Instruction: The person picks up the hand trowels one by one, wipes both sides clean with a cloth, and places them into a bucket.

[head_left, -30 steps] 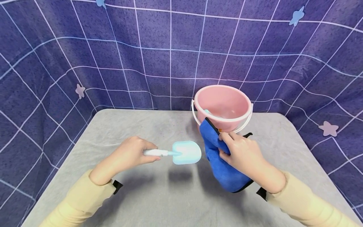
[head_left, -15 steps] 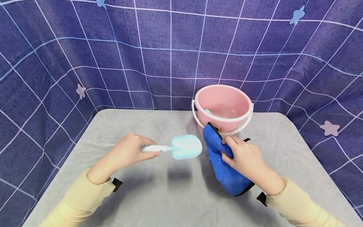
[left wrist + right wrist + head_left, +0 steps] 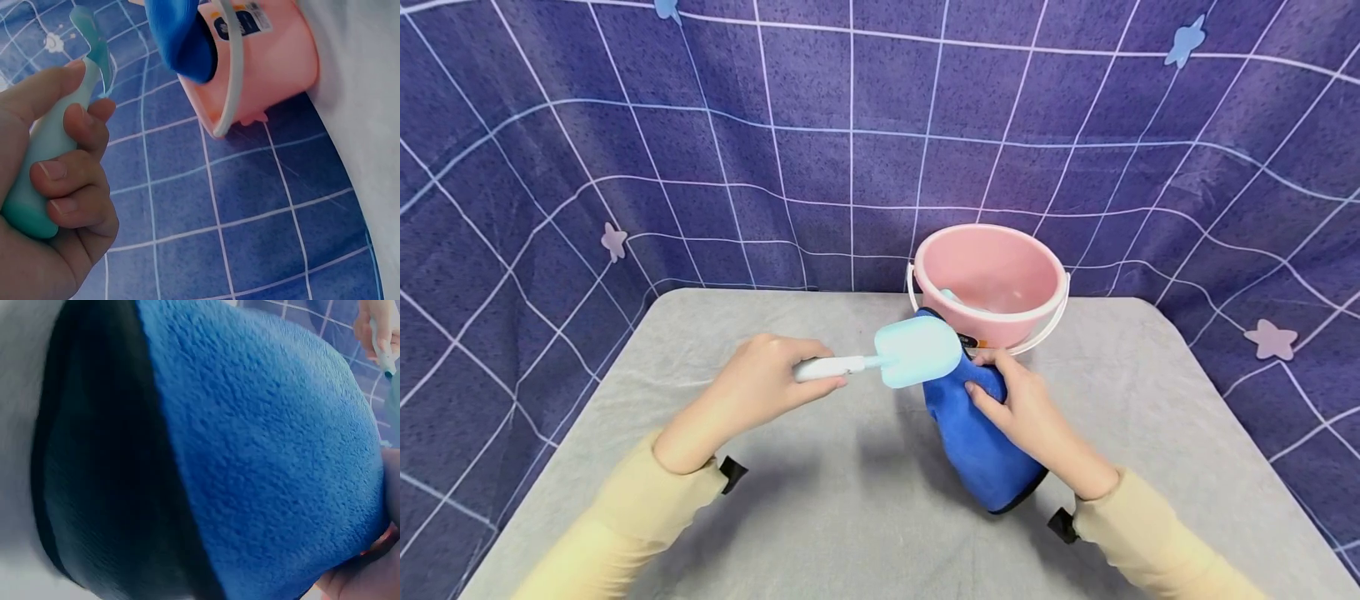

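Observation:
My left hand (image 3: 760, 377) grips the white handle of a small shovel (image 3: 917, 350) whose blade is pale blue. In the left wrist view the fingers wrap round the shovel's handle (image 3: 53, 144), which has a green end. Off the table, the blade points right and overlaps part of a blue cloth (image 3: 977, 442) in the head view; whether they touch I cannot tell. My right hand (image 3: 1030, 412) pinches this fleecy, black-edged cloth near its upper part, letting the rest hang down. The cloth (image 3: 275, 437) fills most of the right wrist view, showing a dark underside.
A pink bucket (image 3: 1000, 267) with a white handle stands at the back right, just beyond the cloth. Something pale blue (image 3: 950, 295) lies inside it. A grey covering (image 3: 820, 533) spreads over the table. Behind hangs a purple gridded curtain (image 3: 820, 158) with stars.
The shovel has risen in view and moved right, its blade now over the cloth. The right hand has shifted left with the cloth. The bucket stays in place.

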`<control>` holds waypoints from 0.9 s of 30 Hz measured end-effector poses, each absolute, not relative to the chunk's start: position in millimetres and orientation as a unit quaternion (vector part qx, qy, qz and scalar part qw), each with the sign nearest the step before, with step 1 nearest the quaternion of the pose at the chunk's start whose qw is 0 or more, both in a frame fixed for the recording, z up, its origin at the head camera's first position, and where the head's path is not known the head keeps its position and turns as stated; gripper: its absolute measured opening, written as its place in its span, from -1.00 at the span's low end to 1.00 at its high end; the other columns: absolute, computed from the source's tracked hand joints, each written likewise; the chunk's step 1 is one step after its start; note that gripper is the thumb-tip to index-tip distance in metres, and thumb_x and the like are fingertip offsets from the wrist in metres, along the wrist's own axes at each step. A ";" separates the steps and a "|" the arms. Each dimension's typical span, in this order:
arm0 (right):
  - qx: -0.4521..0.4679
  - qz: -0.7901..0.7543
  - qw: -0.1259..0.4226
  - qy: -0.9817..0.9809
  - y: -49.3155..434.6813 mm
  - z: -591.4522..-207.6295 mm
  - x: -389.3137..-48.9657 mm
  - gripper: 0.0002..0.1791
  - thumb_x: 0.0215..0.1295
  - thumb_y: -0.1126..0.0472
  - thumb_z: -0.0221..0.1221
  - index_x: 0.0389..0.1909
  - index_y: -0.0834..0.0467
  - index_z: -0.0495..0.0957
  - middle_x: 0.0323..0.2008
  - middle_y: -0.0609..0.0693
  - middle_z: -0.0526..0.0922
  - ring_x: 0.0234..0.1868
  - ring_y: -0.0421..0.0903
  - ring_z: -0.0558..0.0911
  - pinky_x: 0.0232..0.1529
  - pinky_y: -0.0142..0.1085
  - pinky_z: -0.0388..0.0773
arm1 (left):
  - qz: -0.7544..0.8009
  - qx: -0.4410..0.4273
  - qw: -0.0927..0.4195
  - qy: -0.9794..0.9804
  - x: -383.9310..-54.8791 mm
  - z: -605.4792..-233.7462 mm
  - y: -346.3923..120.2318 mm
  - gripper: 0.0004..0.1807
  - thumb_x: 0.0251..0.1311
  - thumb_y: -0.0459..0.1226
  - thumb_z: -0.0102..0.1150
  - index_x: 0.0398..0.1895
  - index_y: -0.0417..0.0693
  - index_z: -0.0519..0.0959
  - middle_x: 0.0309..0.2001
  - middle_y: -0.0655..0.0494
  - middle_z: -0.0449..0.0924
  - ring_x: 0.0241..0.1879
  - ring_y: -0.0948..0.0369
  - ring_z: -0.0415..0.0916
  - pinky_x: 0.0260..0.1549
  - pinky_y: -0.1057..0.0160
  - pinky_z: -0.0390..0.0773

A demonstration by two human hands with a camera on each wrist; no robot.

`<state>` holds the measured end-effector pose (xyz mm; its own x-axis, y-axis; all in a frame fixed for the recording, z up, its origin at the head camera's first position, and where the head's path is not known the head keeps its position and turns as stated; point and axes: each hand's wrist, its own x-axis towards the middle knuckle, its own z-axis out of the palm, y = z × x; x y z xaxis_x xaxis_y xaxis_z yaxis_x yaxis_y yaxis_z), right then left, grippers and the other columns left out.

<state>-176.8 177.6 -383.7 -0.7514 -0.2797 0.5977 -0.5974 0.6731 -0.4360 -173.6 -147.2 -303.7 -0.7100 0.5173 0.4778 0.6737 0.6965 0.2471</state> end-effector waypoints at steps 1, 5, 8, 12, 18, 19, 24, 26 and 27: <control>0.238 0.335 0.245 -0.878 176.2 -385.1 -177.7 -0.68 0.10 0.24 0.29 -0.12 0.15 0.46 -0.17 0.01 0.61 -0.14 -0.05 0.60 -0.09 -0.13 0.48 | -0.209 -0.333 0.194 -0.899 -174.0 -303.0 -144.8 -0.83 -0.03 -0.03 0.37 -0.49 0.15 0.63 -0.67 0.41 0.39 -0.68 0.43 0.24 -0.64 0.35 0.31; 0.198 0.408 0.218 -0.864 170.7 -388.8 -180.5 -0.70 0.17 0.24 0.25 -0.09 0.16 0.45 -0.11 0.02 0.59 -0.07 -0.10 0.55 -0.02 -0.31 0.40 | -0.221 -0.338 0.211 -0.890 -175.7 -300.1 -134.4 -0.81 -0.01 -0.03 0.36 -0.52 0.12 0.60 -0.67 0.38 0.36 -0.68 0.41 0.22 -0.65 0.37 0.29; 0.172 0.464 0.193 -0.847 167.9 -390.5 -183.2 -0.72 0.22 0.25 0.21 -0.08 0.18 0.42 -0.14 0.03 0.59 -0.11 -0.16 0.52 -0.07 -0.45 0.36 | -0.232 -0.340 0.222 -0.884 -176.7 -298.1 -126.2 -0.80 -0.01 -0.04 0.36 -0.54 0.10 0.58 -0.68 0.36 0.34 -0.69 0.39 0.21 -0.65 0.36 0.27; 0.134 0.541 0.144 -0.818 164.8 -389.9 -186.2 -0.71 0.28 0.23 0.16 -0.02 0.21 0.41 -0.13 0.08 0.57 -0.15 -0.22 0.50 -0.10 -0.49 0.37 | -0.245 -0.344 0.233 -0.876 -177.4 -295.8 -115.8 -0.80 -0.03 -0.07 0.37 -0.55 0.07 0.58 -0.69 0.33 0.34 -0.69 0.38 0.19 -0.65 0.35 0.27; 0.081 0.669 0.035 -0.738 161.3 -384.6 -186.0 -0.60 0.40 0.17 0.01 0.21 0.16 0.30 0.09 0.03 0.45 0.05 -0.24 0.43 0.03 -0.49 0.36 | -0.261 -0.342 0.234 -0.872 -177.7 -292.8 -101.0 -0.81 -0.03 -0.10 0.38 -0.53 0.03 0.60 -0.67 0.30 0.39 -0.69 0.35 0.21 -0.66 0.35 0.27; 0.074 0.688 0.019 -0.721 161.1 -383.6 -185.8 -0.61 0.41 0.18 -0.03 0.22 0.14 0.29 0.10 0.01 0.42 0.05 -0.23 0.42 0.03 -0.48 0.37 | -0.261 -0.343 0.234 -0.871 -177.6 -292.5 -98.6 -0.81 -0.03 -0.11 0.38 -0.53 0.02 0.60 -0.67 0.29 0.40 -0.69 0.35 0.21 -0.66 0.35 0.27; 0.044 0.757 -0.049 -0.650 161.6 -379.2 -182.7 -0.61 0.47 0.19 -0.21 0.25 0.15 0.22 0.12 -0.06 0.36 0.06 -0.28 0.38 0.02 -0.49 0.36 | -0.267 -0.363 0.245 -0.859 -179.0 -294.2 -88.3 -0.81 -0.04 -0.11 0.39 -0.52 0.01 0.61 -0.65 0.28 0.44 -0.70 0.35 0.23 -0.66 0.37 0.29; 0.031 0.773 -0.070 -0.629 162.0 -376.8 -180.4 -0.55 0.50 0.09 -0.24 0.32 0.13 0.14 0.21 -0.08 0.29 0.17 -0.29 0.30 0.15 -0.47 0.27 | -0.269 -0.370 0.248 -0.854 -179.2 -295.5 -85.0 -0.80 -0.05 -0.11 0.40 -0.52 0.01 0.61 -0.65 0.28 0.44 -0.69 0.36 0.24 -0.65 0.38 0.29; 0.025 0.779 -0.079 -0.622 162.3 -375.6 -179.2 -0.51 0.50 0.03 -0.25 0.35 0.12 0.10 0.24 -0.09 0.24 0.22 -0.30 0.25 0.20 -0.47 0.22 | -0.270 -0.373 0.247 -0.853 -179.2 -296.2 -83.5 -0.80 -0.05 -0.11 0.40 -0.52 0.01 0.60 -0.65 0.28 0.43 -0.69 0.36 0.25 -0.65 0.38 0.30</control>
<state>-179.2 162.3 -375.6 -0.9862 -0.1542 -0.0595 0.0922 -0.2148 -0.9723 -179.2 -83.5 -296.2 -0.5998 0.5018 0.6232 0.7691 0.5765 0.2760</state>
